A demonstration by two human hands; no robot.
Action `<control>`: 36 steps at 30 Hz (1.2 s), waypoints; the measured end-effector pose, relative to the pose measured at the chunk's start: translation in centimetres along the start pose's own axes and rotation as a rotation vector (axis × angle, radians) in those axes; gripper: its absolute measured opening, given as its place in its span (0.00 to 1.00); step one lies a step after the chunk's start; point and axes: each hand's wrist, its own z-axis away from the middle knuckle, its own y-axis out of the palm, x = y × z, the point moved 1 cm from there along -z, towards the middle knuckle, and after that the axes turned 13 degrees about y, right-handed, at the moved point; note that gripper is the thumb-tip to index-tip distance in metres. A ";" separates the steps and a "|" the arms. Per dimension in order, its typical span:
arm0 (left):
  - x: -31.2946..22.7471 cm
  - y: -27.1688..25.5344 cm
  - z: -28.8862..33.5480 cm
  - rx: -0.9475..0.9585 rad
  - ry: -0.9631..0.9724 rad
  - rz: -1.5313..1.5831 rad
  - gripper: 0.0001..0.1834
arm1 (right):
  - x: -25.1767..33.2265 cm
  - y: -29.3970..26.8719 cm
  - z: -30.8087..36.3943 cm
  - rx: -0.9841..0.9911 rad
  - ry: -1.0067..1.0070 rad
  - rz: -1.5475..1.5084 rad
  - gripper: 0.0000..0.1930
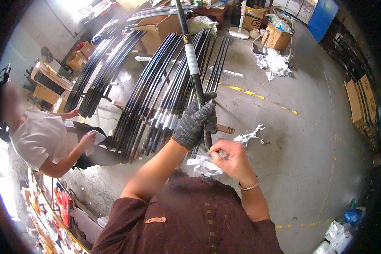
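Observation:
My left hand (195, 122), in a dark grey knitted glove with an orange cuff, is wrapped round a long black rod (197, 86). The rod slants up and away, with a white band (191, 57) and gold markings on its upper part. At its lower end my bare right hand (235, 157), a bracelet on the wrist, is closed with fingers bent in against the tip. What those fingers pinch is hidden. Crumpled clear-white plastic film (205, 166) hangs beside the right hand, below the rod's end.
Rows of black rods (150, 91) lie on low racks ahead and to the left. A co-worker (46, 135) stands at left holding a white cloth. Crumpled white wrapping (276, 62) and a torn white scrap (250, 137) lie on the floor. Cardboard boxes (360, 99) stand at far right.

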 end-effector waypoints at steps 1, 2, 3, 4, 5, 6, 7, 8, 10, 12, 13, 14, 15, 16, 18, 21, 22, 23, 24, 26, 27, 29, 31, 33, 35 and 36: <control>0.1 0.0 0.0 -0.007 0.013 -0.021 0.24 | -0.2 -0.2 0.1 -0.018 -0.010 0.015 0.07; 0.0 0.0 0.1 -0.025 0.030 -0.074 0.25 | -0.5 -0.4 0.2 -0.036 -0.021 0.030 0.09; -0.2 0.1 0.2 -0.044 0.047 -0.129 0.25 | -0.6 -0.5 0.2 -0.053 -0.033 0.044 0.11; -0.4 0.1 0.3 -0.064 0.065 -0.185 0.25 | -0.3 -0.3 0.1 -0.081 -0.035 0.150 0.12; -0.5 0.3 0.5 -0.070 0.065 -0.222 0.25 | 0.1 -0.1 -0.1 -0.108 -0.036 0.256 0.13; -0.6 0.5 0.6 -0.073 0.061 -0.260 0.25 | 0.4 0.3 -0.1 -0.140 -0.035 0.361 0.14; -0.7 0.5 0.7 -0.077 0.057 -0.299 0.26 | 0.3 0.8 -0.2 -0.168 -0.019 0.413 0.14; 0.0 -0.1 0.8 -0.078 0.058 -0.259 0.26 | -0.2 1.4 -0.2 -0.196 -0.003 0.464 0.14; 0.0 -0.3 1.1 -0.028 0.093 -0.295 0.27 | -0.9 1.9 -0.4 -0.192 0.023 0.480 0.12; -0.6 -0.3 1.3 0.029 0.081 -0.290 0.27 | -2.8 1.7 -0.7 -0.131 0.066 0.234 0.11; -1.0 -0.5 1.4 0.056 0.034 -0.236 0.27 | -3.8 1.4 -0.8 -0.100 0.089 0.112 0.11; -1.3 -0.7 1.6 0.084 -0.012 -0.181 0.28 | -4.3 1.0 -0.9 -0.114 0.136 0.052 0.11; -1.6 -0.7 1.8 0.111 -0.058 -0.128 0.29 | -5.1 0.5 -1.1 -0.184 0.159 0.100 0.12; -2.0 -0.7 2.1 0.125 -0.094 -0.106 0.30 | -6.4 0.1 -1.5 -0.255 0.180 0.148 0.12; -1.9 -0.9 2.3 0.154 -0.131 -0.211 0.31 | -8.7 -0.5 -2.1 -0.377 0.170 0.193 0.12; -1.5 -1.8 2.4 0.155 -0.143 -0.251 0.32 | -9.8 -1.3 -1.9 -0.411 0.180 0.328 0.13; -1.5 -2.1 2.4 0.145 -0.128 -0.253 0.31 | -9.6 -1.6 -1.9 -0.419 0.210 0.349 0.13; -1.6 -2.3 2.5 0.136 -0.114 -0.255 0.31 | -9.8 -2.0 -1.9 -0.443 0.210 0.379 0.13; -1.6 -2.5 2.5 0.129 -0.096 -0.253 0.32 | -10.4 -2.6 -1.8 -0.466 0.208 0.412 0.13; -1.7 -2.5 2.3 0.185 -0.150 -0.277 0.33 | -12.2 -4.0 -1.7 -0.537 0.242 0.485 0.12; -1.8 -2.5 2.3 0.211 -0.177 -0.291 0.33 | -12.6 -4.7 -1.6 -0.548 0.240 0.485 0.12; -1.4 -2.6 2.5 0.205 -0.164 -0.285 0.36 | -13.1 -5.6 -1.3 -0.569 0.235 0.483 0.13; -1.3 -3.1 2.5 0.258 -0.139 -0.291 0.37 | -13.5 -6.1 -1.2 -0.617 0.196 0.499 0.13; -1.3 -3.0 2.3 0.260 -0.121 -0.324 0.36 | -13.9 -6.8 -1.0 -0.641 0.222 0.523 0.13; -1.3 -2.6 2.2 0.278 -0.113 -0.312 0.35 | -14.8 -7.5 -0.7 -0.629 0.263 0.535 0.12; -1.3 -2.2 2.3 0.259 -0.110 -0.258 0.36 | -15.3 -7.8 -0.6 -0.622 0.283 0.539 0.11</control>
